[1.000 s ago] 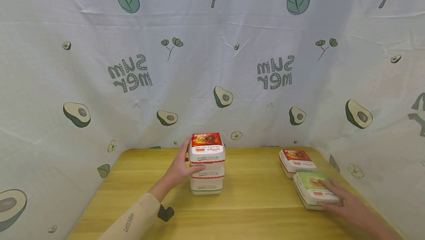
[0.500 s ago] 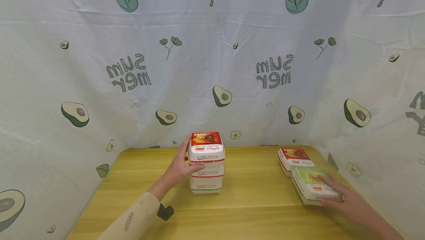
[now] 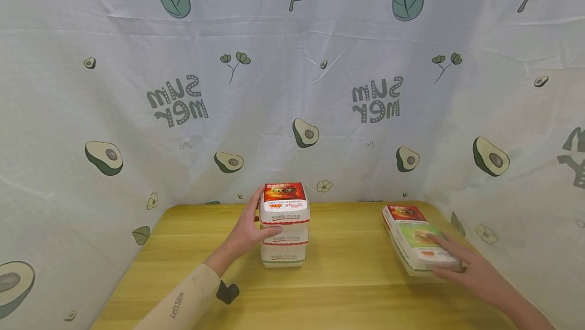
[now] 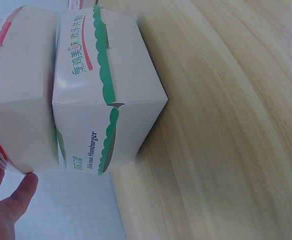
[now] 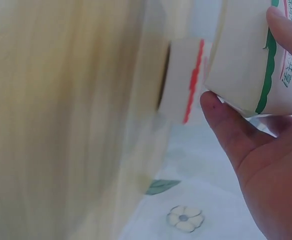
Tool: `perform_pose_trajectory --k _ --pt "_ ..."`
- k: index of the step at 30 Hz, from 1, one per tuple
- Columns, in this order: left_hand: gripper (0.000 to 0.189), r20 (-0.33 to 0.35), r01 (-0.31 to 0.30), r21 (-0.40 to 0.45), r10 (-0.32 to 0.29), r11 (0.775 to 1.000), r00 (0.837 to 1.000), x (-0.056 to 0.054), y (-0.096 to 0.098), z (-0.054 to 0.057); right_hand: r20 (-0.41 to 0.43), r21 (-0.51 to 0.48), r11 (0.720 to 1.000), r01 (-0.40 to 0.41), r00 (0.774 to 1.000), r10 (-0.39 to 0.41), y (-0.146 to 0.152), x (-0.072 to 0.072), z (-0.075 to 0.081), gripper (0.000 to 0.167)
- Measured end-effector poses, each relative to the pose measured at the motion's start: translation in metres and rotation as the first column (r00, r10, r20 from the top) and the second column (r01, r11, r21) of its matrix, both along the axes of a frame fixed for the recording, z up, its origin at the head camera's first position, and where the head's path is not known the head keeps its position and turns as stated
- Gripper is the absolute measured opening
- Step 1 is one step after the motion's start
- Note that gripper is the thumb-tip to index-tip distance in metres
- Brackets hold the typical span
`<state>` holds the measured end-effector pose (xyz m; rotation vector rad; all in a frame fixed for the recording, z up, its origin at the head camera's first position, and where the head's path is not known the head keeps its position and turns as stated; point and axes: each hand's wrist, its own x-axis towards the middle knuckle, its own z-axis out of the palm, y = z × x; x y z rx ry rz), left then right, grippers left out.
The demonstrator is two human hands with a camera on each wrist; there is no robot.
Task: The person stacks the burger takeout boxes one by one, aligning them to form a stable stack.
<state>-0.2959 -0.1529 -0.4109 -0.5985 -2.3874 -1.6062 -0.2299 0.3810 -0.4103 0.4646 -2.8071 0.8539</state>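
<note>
Three burger boxes form a stack at the middle of the table. A red-topped burger box (image 3: 284,209) is uppermost, another red-edged box (image 3: 289,237) lies under it, and a green-edged box (image 3: 282,256) is at the bottom. My left hand (image 3: 244,232) grips the stack's upper part from the left, thumb across the front. Its fingertips (image 4: 25,192) show beside a red-edged box in the left wrist view. On the right, my right hand (image 3: 473,271) holds a green-topped burger box (image 3: 425,243), raised off the table and overlapping a red-topped box (image 3: 405,212) behind it.
The wooden table (image 3: 343,269) meets a white curtain (image 3: 274,91) printed with avocados and leaves at its back and sides. A small black object (image 3: 227,292) lies by the left sleeve (image 3: 185,302).
My right hand has lifted the green-topped box and carried it slightly left and up, so it covers more of the red-topped box behind. The left hand and stack stay put.
</note>
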Motion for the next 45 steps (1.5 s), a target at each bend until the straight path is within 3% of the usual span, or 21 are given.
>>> perform_pose_trajectory --k 8,15,32,36,45 --pt "0.107 0.008 -0.007 -0.004 0.007 1.000 1.000 -0.001 0.000 0.000 -0.030 -0.004 0.999 -0.046 0.998 0.046 -0.022 -0.004 0.015 0.081" --pt "0.107 0.010 0.000 -0.002 0.000 1.000 1.000 0.000 0.000 0.000 -0.072 0.095 0.995 -0.025 0.997 0.032 -0.041 -0.010 0.026 0.081" --pt "0.107 -0.001 0.019 0.011 -0.019 1.000 1.000 -0.002 0.000 -0.001 0.037 0.069 0.995 -0.074 0.997 0.072 -0.092 -0.024 0.057 0.082" --pt "0.106 -0.011 0.022 0.010 -0.022 1.000 1.000 -0.002 0.000 -0.002 0.012 0.039 0.993 -0.107 0.994 0.107 -0.104 -0.025 0.064 0.083" --pt "0.107 -0.015 0.027 0.015 -0.027 1.000 1.000 -0.001 0.001 -0.001 -0.037 0.053 0.994 -0.094 0.995 0.096 -0.129 -0.029 0.077 0.084"
